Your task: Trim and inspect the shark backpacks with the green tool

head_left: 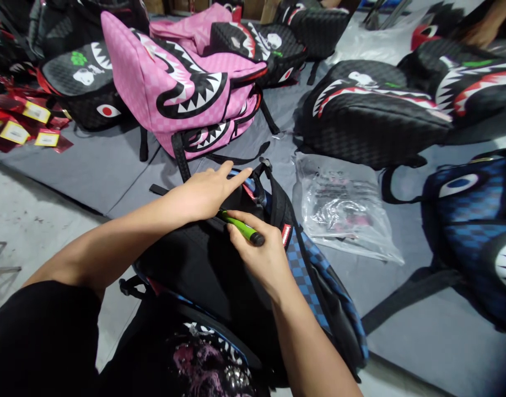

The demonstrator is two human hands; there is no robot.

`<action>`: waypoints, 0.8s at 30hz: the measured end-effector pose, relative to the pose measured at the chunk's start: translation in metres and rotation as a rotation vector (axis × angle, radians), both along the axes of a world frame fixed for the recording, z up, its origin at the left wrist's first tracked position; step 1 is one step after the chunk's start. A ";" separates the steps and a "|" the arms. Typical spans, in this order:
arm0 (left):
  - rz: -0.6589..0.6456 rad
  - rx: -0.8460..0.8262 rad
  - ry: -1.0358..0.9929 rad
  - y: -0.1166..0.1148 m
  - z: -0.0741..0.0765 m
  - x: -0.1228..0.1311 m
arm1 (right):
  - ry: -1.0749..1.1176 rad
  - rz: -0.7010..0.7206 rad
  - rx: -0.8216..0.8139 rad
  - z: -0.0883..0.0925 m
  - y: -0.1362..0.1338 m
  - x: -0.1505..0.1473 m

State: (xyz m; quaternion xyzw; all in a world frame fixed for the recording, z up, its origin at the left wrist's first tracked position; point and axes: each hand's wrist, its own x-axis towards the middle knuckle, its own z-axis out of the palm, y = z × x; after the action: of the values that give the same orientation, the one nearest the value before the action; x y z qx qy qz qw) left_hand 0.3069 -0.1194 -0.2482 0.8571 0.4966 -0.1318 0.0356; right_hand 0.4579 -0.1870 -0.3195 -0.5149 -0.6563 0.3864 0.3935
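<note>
Your left hand [207,190] lies flat, fingers released, on the black-and-blue backpack [203,273] at the near edge of the grey mat [100,176], while your right hand [261,256] grasps a green tool [240,227] against it (bare mat to its left, plastic bag [344,207] just right).

— What's underfoot?
— Pale floor [25,220], concrete by the look of it, with a grey mat [91,176] spread over it.
— And around?
— A pink bag [170,82], a black bag [372,127] and a blue bag [468,220] lie on the mat under flat, even light
</note>
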 end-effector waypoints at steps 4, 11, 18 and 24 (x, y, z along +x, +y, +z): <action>-0.013 0.011 -0.010 0.001 -0.002 0.000 | 0.014 0.013 0.002 -0.001 0.000 0.001; -0.026 0.020 -0.018 0.003 -0.004 -0.002 | -0.017 -0.011 0.035 -0.002 0.001 0.000; -0.025 0.017 -0.007 0.008 -0.008 -0.005 | -0.003 -0.011 0.015 0.010 -0.004 0.002; -0.060 0.068 -0.052 0.010 -0.017 -0.012 | -0.040 -0.384 0.276 0.026 -0.028 0.091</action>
State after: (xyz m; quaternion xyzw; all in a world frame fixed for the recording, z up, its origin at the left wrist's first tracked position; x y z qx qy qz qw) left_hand 0.2948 -0.1096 -0.2649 0.8755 0.4738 -0.0935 0.0154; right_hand 0.5493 -0.2145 -0.2940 -0.5792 -0.6006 0.2006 0.5133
